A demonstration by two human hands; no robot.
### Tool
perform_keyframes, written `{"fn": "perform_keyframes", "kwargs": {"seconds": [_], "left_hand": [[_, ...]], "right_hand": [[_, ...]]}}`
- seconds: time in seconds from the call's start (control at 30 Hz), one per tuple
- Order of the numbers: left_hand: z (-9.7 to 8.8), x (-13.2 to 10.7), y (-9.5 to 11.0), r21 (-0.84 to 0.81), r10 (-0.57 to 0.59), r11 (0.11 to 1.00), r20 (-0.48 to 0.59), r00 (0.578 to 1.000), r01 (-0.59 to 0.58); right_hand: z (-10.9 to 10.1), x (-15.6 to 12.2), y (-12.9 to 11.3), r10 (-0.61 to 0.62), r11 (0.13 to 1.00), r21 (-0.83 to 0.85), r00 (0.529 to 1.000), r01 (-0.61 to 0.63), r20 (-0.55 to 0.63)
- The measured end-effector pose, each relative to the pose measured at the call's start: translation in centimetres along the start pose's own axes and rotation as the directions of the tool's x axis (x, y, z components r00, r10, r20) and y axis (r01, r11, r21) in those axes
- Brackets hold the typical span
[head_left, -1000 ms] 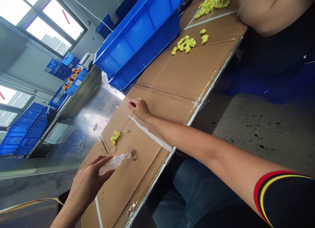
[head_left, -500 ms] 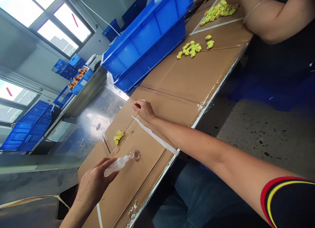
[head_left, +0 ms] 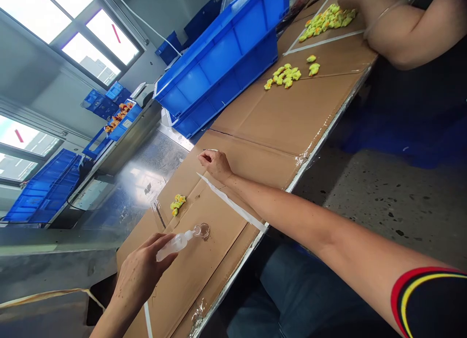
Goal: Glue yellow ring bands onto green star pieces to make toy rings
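Observation:
My left hand [head_left: 143, 271] grips a small clear squeeze bottle [head_left: 174, 243] and tips its nozzle down to a small clear cup [head_left: 203, 230] standing on the cardboard-covered table [head_left: 277, 119]. My right hand [head_left: 215, 164] rests farther along the cardboard as a closed fist; what it holds, if anything, I cannot make out. A small cluster of yellow-green toy figures [head_left: 177, 204] lies between my two hands, nearer the metal surface.
Big blue crates [head_left: 222, 61] stand along the table's far side. More yellow figures [head_left: 288, 75] lie up the table, and a larger pile [head_left: 326, 18] sits by another person's arm [head_left: 404, 26]. A metal bench [head_left: 138, 182] runs on the left; bare floor [head_left: 394, 197] lies to the right.
The view has shifted slightly. My hands, the bottle and the cup keep the same pose.

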State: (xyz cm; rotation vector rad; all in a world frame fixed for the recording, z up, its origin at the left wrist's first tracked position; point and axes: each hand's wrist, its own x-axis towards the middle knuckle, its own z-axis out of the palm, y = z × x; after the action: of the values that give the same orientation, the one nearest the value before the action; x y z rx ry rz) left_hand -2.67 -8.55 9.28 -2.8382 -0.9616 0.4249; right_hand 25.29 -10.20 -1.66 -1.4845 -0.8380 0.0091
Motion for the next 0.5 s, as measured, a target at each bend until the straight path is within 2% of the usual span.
{"fn": "perform_keyframes", "kwargs": {"seconds": [0.2, 0.5], "left_hand": [[0.6, 0.1, -0.5, -0.112, -0.008, 0.994, -0.040, 0.999, 0.003], [3.3, 0.0, -1.9, -0.393, -0.033, 0.919, -0.051, 0.998, 0.010]], "right_hand": [[0.1, 0.1, 0.1, -0.002, 1.000, -0.002, 1.000, 0.002, 0.002], [0.2, 0.1, 0.3, -0.008, 1.000, 0.002, 1.000, 0.008, 0.002]]}}
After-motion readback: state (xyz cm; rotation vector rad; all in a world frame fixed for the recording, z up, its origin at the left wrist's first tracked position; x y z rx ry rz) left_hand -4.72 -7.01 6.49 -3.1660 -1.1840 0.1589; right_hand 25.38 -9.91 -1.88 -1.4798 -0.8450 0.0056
